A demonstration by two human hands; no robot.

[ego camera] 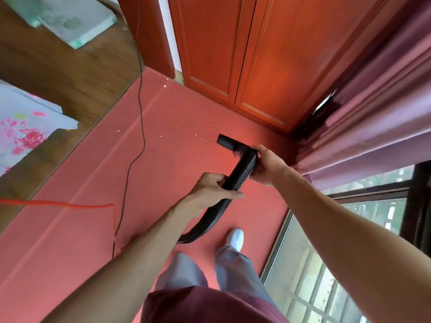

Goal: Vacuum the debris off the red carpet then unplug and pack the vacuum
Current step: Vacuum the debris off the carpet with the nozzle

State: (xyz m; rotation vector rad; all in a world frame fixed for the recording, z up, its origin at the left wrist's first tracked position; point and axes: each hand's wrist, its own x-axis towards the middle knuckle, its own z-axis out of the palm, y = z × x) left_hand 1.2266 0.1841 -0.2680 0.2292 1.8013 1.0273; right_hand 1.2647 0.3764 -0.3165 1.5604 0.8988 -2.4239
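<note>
A black ribbed vacuum hose (242, 170) runs up from behind my left arm to a smooth black nozzle (225, 142) held a little above the red carpet (163, 164). My left hand (210, 190) grips the hose lower down. My right hand (265, 165) grips it just behind the nozzle. Small white scraps of debris (161, 135) lie scattered on the carpet ahead of the nozzle, with more debris (165, 85) near the wardrobe corner. The vacuum body is out of view.
A thin black cord (140, 117) and an orange cable (70, 204) cross the carpet on the left. A reddish wooden wardrobe (256, 54) stands ahead, purple curtains (373, 108) and a floor-level window (326, 264) to the right. Wood floor (81, 73) and floral bedding (21, 127) lie left.
</note>
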